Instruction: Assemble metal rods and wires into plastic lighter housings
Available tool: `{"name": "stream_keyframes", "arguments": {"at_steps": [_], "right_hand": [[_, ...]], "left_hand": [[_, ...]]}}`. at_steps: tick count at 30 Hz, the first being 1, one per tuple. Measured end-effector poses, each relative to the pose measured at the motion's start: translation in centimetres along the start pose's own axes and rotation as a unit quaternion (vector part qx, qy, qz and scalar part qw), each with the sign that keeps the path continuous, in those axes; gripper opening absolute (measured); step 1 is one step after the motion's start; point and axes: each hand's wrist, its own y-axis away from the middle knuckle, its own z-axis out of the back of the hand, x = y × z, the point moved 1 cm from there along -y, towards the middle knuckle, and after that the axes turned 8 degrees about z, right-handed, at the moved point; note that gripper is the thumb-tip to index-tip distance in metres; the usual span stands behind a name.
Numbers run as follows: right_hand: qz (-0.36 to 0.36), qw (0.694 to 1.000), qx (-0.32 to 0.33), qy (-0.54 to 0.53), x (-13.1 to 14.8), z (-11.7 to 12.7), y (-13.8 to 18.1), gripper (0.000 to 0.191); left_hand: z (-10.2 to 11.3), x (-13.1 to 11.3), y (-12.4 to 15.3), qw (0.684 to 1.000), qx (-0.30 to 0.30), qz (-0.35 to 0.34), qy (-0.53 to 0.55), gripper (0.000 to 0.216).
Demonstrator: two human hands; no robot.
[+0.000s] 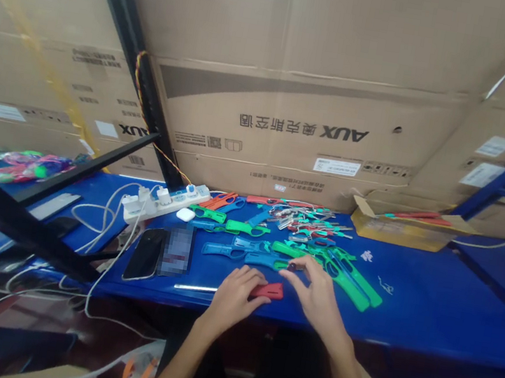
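My left hand (237,296) is closed around a red plastic casing (269,291) near the front edge of the blue table. Just right of it, my right hand (315,290) pinches a small dark round part (292,267) between thumb and fingertips. The kind of that part is too small to tell. Beyond both hands lie blue plastic handle casings (227,250). Green casings (357,287) spread past my right hand. A thin metal rod, perhaps a screwdriver (194,288), lies left of my left hand.
Behind the casings is a pile of metal-tipped parts with wires (305,220). A carton (397,232) holding red pieces stands back right. At left are a white power strip (167,206), cables and a phone (145,253). Large cardboard boxes (306,43) wall off the back.
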Motion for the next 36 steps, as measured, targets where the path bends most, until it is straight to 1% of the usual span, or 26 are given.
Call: {"name": "stream_keyframes", "arguments": {"at_steps": [3, 4, 7, 8, 9, 11, 13, 15, 17, 20, 21, 23, 24, 25, 26, 27, 28, 29, 31, 33, 34, 35, 36], "right_hand": [[-0.010, 0.999, -0.031, 0.009, 0.1, 0.3, 0.5, 0.031], [-0.021, 0.998, -0.053, 0.003, 0.0, 0.6, 0.8, 0.029], [-0.075, 0.984, -0.156, -0.040, -1.0, 1.9, 2.6, 0.024], [-0.089, 0.978, -0.182, -0.048, -1.5, 2.4, 3.4, 0.023], [-0.096, 0.975, -0.193, -0.047, -2.0, 2.8, 4.3, 0.023], [-0.094, 0.979, -0.180, -0.027, -3.2, 3.4, 6.1, 0.024], [-0.092, 0.984, -0.151, 0.000, -4.2, 3.8, 7.7, 0.026], [-0.093, 0.988, -0.120, 0.031, -5.3, 4.0, 8.9, 0.026], [-0.086, 0.990, -0.088, 0.066, -6.2, 4.2, 9.2, 0.026], [-0.064, 0.991, -0.049, 0.104, -7.0, 3.8, 8.4, 0.030], [-0.056, 0.992, -0.040, 0.109, -6.8, 3.4, 7.9, 0.032], [-0.025, 0.993, 0.000, 0.113, -5.6, 2.0, 6.5, 0.038], [-0.001, 0.993, 0.032, 0.111, -4.7, 1.1, 5.7, 0.041], [0.036, 0.987, 0.103, 0.117, -3.7, 0.1, 4.8, 0.044], [0.069, 0.977, 0.156, 0.127, -2.8, -1.0, 4.0, 0.041], [0.069, 0.969, 0.193, 0.138, -2.0, -2.0, 3.3, 0.036], [0.061, 0.967, 0.205, 0.142, -1.4, -2.8, 2.7, 0.029], [0.046, 0.966, 0.207, 0.147, -1.1, -3.5, 2.1, 0.025], [-0.001, 0.969, 0.186, 0.161, -1.3, -4.2, 1.5, 0.024], [-0.059, 0.970, 0.155, 0.180, -2.0, -4.2, 1.6, 0.029], [-0.089, 0.968, 0.140, 0.189, -2.5, -4.0, 1.8, 0.034], [-0.116, 0.965, 0.128, 0.197, -2.8, -3.7, 2.0, 0.039], [-0.141, 0.961, 0.119, 0.205, -3.1, -3.5, 2.3, 0.042]], "left_hand": [[0.2, -0.1, 0.0, 1.000, -0.006, -0.006, -0.009, 0.027], [0.2, -0.1, 0.0, 1.000, -0.006, -0.008, -0.011, 0.027], [0.2, -0.1, -0.1, 1.000, -0.002, -0.014, -0.016, 0.026], [0.2, -0.2, -0.1, 1.000, 0.001, -0.015, -0.016, 0.026], [0.3, -0.2, -0.2, 1.000, 0.003, -0.016, -0.015, 0.027], [0.5, -0.2, -0.2, 1.000, 0.004, -0.016, -0.013, 0.034], [1.1, 0.1, 0.0, 1.000, 0.003, -0.014, -0.009, 0.043], [1.8, 0.8, 0.5, 1.000, 0.004, -0.005, -0.012, 0.048], [2.5, 1.7, 1.2, 0.999, 0.011, 0.013, -0.030, 0.046], [3.2, 2.9, 1.9, 0.997, 0.020, 0.026, -0.063, 0.036], [3.2, 3.0, 1.9, 0.997, 0.019, 0.021, -0.070, 0.031], [3.2, 2.8, 1.4, 0.997, 0.019, 0.001, -0.075, 0.025], [3.1, 2.4, 1.0, 0.997, 0.020, -0.008, -0.074, 0.024], [3.1, 1.9, 0.5, 0.997, 0.025, -0.015, -0.072, 0.023], [3.1, 1.2, -0.1, 0.997, 0.029, -0.021, -0.070, 0.023], [3.2, 0.5, -0.7, 0.997, 0.029, -0.025, -0.070, 0.023], [3.4, -0.3, -1.2, 0.997, 0.021, -0.031, -0.072, 0.023], [3.6, -1.0, -1.6, 0.996, -0.002, -0.044, -0.077, 0.022], [4.2, -2.0, -1.9, 0.991, -0.086, -0.050, -0.085, 0.026], [4.4, -2.0, -1.6, 0.983, -0.167, -0.047, -0.051, 0.027], [4.2, -1.6, -1.3, 0.980, -0.195, -0.038, -0.014, 0.023], [3.8, -1.0, -0.9, 0.978, -0.207, -0.024, 0.029, 0.018], [3.3, -0.2, -0.6, 0.977, -0.202, -0.003, 0.067, 0.016]]}}
